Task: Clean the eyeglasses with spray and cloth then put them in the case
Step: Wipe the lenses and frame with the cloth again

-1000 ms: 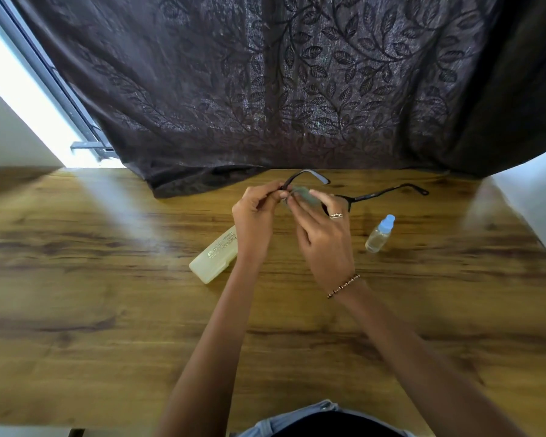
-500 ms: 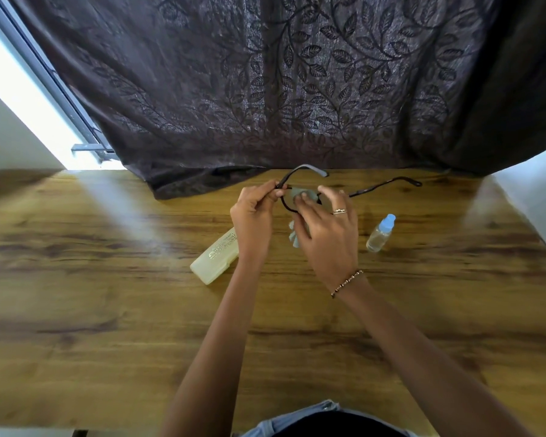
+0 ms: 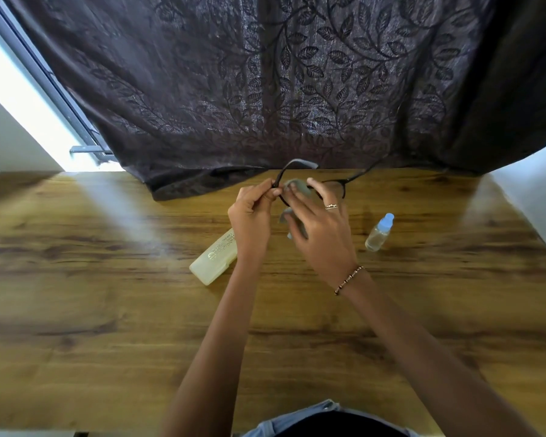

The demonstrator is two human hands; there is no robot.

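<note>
**Wiping step, seen from beside the table (image 3: 108, 310).**

**Risks:** A sweep of the right wrist could tip the spray bottle (image 3: 379, 232), which stands upright well to the right of the case (image 3: 213, 263). Beyond the case, the eyeglasses (image 3: 343, 189) are held by one frame corner only. A hard rub could strain that hinge or lever them down onto the wood.

**Pose:** Both forearms reach forward past the closed case.
- The left hand (image 3: 251, 216), just beyond the case's far end, has curled fingers pinching the frame.
- The right hand (image 3: 322, 234), further right, pinches the grey cloth (image 3: 298, 187) over a lens. Its thumb is blurred, so the grip is probable only.

The glasses' open temples point away from the case, toward the curtain (image 3: 297, 89).
</note>
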